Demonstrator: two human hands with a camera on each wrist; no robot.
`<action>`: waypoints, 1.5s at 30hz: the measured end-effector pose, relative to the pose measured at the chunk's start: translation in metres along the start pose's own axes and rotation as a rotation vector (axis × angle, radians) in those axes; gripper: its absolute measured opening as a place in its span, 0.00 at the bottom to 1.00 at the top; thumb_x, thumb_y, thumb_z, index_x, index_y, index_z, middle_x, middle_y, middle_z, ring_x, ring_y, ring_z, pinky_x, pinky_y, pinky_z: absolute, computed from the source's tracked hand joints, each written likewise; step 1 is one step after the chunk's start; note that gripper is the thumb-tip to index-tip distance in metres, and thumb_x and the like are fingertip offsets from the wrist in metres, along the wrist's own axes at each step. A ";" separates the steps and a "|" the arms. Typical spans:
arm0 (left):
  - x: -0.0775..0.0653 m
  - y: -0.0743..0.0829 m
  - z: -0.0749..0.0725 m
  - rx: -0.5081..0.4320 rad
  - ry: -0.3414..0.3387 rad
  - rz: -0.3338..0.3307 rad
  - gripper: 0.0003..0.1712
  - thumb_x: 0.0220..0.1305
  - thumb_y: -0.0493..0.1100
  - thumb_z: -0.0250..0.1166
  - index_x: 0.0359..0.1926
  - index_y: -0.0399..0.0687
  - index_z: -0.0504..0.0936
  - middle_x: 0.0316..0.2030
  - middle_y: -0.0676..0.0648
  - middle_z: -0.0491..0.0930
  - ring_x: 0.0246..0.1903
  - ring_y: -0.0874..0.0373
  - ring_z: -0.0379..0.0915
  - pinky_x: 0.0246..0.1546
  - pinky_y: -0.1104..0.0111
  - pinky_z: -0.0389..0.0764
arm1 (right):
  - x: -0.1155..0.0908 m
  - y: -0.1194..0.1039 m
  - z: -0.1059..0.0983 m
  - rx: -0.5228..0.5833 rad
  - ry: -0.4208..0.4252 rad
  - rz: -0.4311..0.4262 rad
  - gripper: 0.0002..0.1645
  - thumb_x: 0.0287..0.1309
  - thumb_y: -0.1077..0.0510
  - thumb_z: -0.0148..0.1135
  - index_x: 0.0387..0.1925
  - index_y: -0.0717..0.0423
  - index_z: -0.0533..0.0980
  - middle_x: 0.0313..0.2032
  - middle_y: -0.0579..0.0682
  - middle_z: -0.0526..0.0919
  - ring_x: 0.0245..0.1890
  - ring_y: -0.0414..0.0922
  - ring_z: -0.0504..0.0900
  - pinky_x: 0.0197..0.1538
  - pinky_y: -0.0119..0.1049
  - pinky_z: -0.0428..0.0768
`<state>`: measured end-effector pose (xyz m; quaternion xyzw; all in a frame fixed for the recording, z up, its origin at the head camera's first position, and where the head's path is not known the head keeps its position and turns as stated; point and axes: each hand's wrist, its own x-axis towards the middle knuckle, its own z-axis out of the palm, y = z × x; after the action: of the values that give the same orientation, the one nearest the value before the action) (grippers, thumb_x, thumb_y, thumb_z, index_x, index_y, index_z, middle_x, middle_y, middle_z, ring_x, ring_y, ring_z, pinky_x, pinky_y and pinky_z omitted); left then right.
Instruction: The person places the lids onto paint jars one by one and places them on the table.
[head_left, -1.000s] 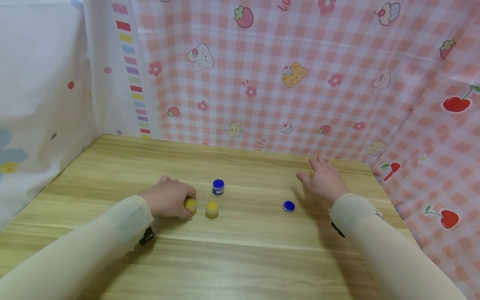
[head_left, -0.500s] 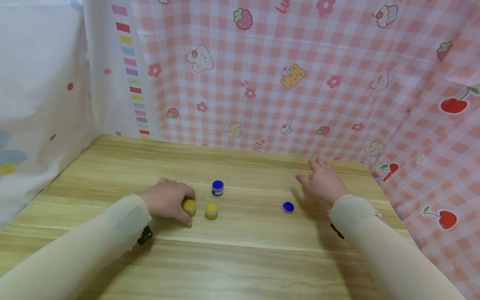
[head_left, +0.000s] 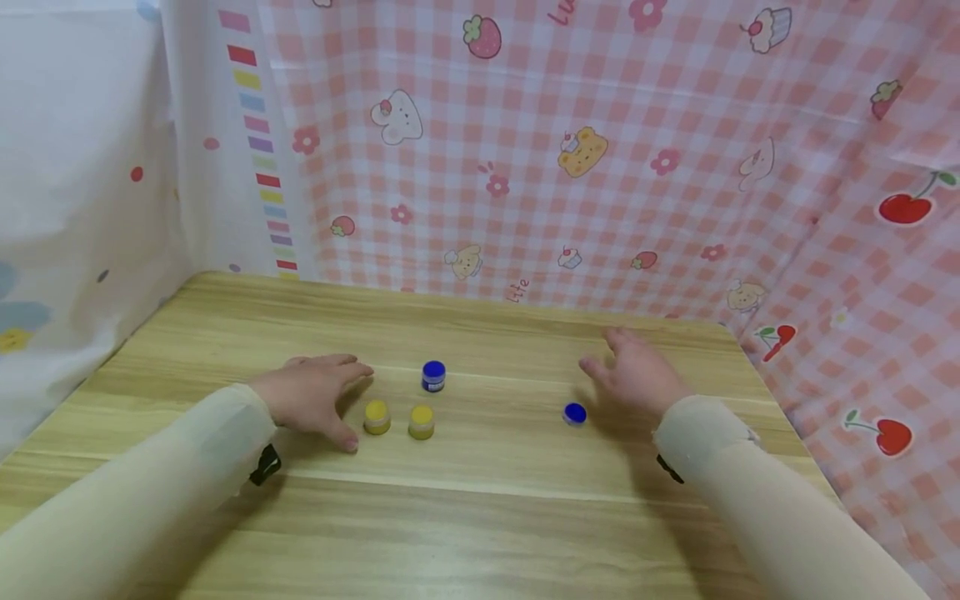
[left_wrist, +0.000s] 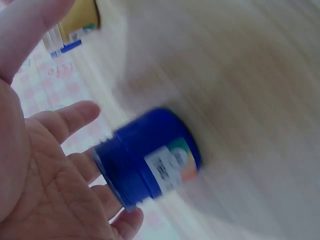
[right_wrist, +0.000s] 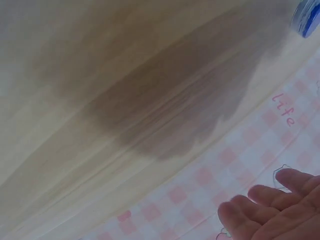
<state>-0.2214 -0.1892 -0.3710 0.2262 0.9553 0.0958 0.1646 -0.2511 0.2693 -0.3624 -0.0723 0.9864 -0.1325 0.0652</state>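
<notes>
My left hand (head_left: pixel 311 396) is spread beside a small jar with a yellow lid (head_left: pixel 377 417), with a gap between them. A second yellow-lidded jar (head_left: pixel 422 422) stands just right of it, and a blue-lidded jar (head_left: pixel 433 376) stands behind. In the left wrist view a blue jar with a label (left_wrist: pixel 155 155) is close in front of the palm and fingers; the hand hides it in the head view. My right hand (head_left: pixel 637 371), fingers extended and holding nothing, hovers over the table beyond a small blue-topped jar (head_left: pixel 575 414).
The wood-grain table (head_left: pixel 465 517) ends at a pink checked curtain (head_left: pixel 517 108) behind. Another curtain with cherries (head_left: pixel 900 275) closes off the right side, and a white cloth (head_left: pixel 82 125) hangs on the left.
My left hand has released the yellow-lidded jar, spread its fingers and drawn back to the left. My right hand has shifted slightly left and its fingers have moved.
</notes>
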 end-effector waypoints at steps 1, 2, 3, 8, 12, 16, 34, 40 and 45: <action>-0.001 -0.002 0.000 -0.007 0.004 -0.012 0.64 0.47 0.68 0.81 0.79 0.46 0.64 0.78 0.30 0.60 0.77 0.27 0.53 0.73 0.29 0.53 | -0.001 -0.001 0.001 0.004 -0.002 -0.004 0.53 0.76 0.30 0.50 0.80 0.67 0.54 0.79 0.72 0.55 0.79 0.71 0.55 0.78 0.66 0.55; -0.002 -0.005 0.001 -0.017 0.006 -0.025 0.66 0.47 0.69 0.81 0.80 0.47 0.62 0.79 0.29 0.56 0.78 0.25 0.49 0.73 0.28 0.51 | -0.002 -0.002 0.002 0.008 -0.007 -0.007 0.53 0.75 0.31 0.51 0.80 0.67 0.54 0.78 0.71 0.57 0.78 0.70 0.57 0.78 0.66 0.57; -0.004 -0.007 0.000 -0.024 0.012 -0.028 0.68 0.47 0.70 0.80 0.81 0.47 0.59 0.80 0.28 0.53 0.78 0.23 0.46 0.73 0.27 0.49 | -0.003 -0.004 0.003 0.013 -0.015 -0.006 0.52 0.75 0.31 0.52 0.80 0.66 0.54 0.78 0.70 0.59 0.78 0.70 0.59 0.77 0.66 0.58; -0.011 -0.017 0.000 -0.024 0.042 -0.029 0.73 0.48 0.75 0.77 0.84 0.47 0.52 0.81 0.27 0.46 0.78 0.21 0.40 0.73 0.26 0.47 | -0.012 -0.010 0.008 0.012 -0.053 -0.018 0.49 0.75 0.33 0.54 0.79 0.63 0.58 0.75 0.67 0.67 0.75 0.68 0.65 0.76 0.65 0.63; -0.017 -0.023 -0.001 -0.011 0.056 -0.032 0.73 0.48 0.75 0.77 0.83 0.45 0.53 0.81 0.25 0.47 0.78 0.20 0.41 0.72 0.26 0.48 | -0.017 -0.016 0.012 -0.009 -0.072 -0.042 0.47 0.74 0.34 0.56 0.78 0.62 0.62 0.74 0.65 0.70 0.75 0.67 0.67 0.75 0.64 0.64; -0.021 -0.030 -0.001 -0.009 0.058 -0.046 0.74 0.45 0.74 0.79 0.83 0.46 0.53 0.80 0.25 0.47 0.77 0.20 0.41 0.72 0.27 0.48 | -0.019 -0.017 0.016 -0.024 -0.084 -0.081 0.46 0.73 0.36 0.60 0.76 0.64 0.65 0.72 0.66 0.73 0.73 0.66 0.70 0.74 0.64 0.66; -0.039 -0.051 -0.001 -0.035 0.134 -0.065 0.75 0.42 0.72 0.82 0.81 0.42 0.57 0.77 0.23 0.54 0.72 0.19 0.55 0.67 0.25 0.60 | -0.027 -0.015 0.028 -0.024 -0.142 -0.141 0.48 0.59 0.37 0.76 0.69 0.63 0.73 0.43 0.50 0.86 0.42 0.44 0.82 0.57 0.51 0.83; -0.043 -0.055 0.001 -0.056 0.131 -0.087 0.75 0.43 0.74 0.80 0.82 0.43 0.56 0.79 0.24 0.51 0.74 0.19 0.50 0.69 0.25 0.54 | -0.028 -0.017 0.030 -0.061 -0.127 -0.176 0.38 0.61 0.44 0.76 0.64 0.62 0.78 0.40 0.50 0.86 0.39 0.43 0.81 0.52 0.49 0.84; -0.044 -0.055 0.003 -0.044 0.148 -0.075 0.72 0.45 0.74 0.79 0.81 0.42 0.59 0.77 0.26 0.56 0.73 0.20 0.54 0.69 0.25 0.54 | -0.029 -0.020 0.033 -0.080 -0.117 -0.189 0.28 0.62 0.50 0.76 0.59 0.60 0.81 0.38 0.48 0.85 0.37 0.42 0.80 0.49 0.46 0.83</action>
<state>-0.2050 -0.2582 -0.3760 0.1787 0.9703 0.1270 0.1019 -0.2151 0.2466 -0.3851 -0.1750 0.9742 -0.0940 0.1068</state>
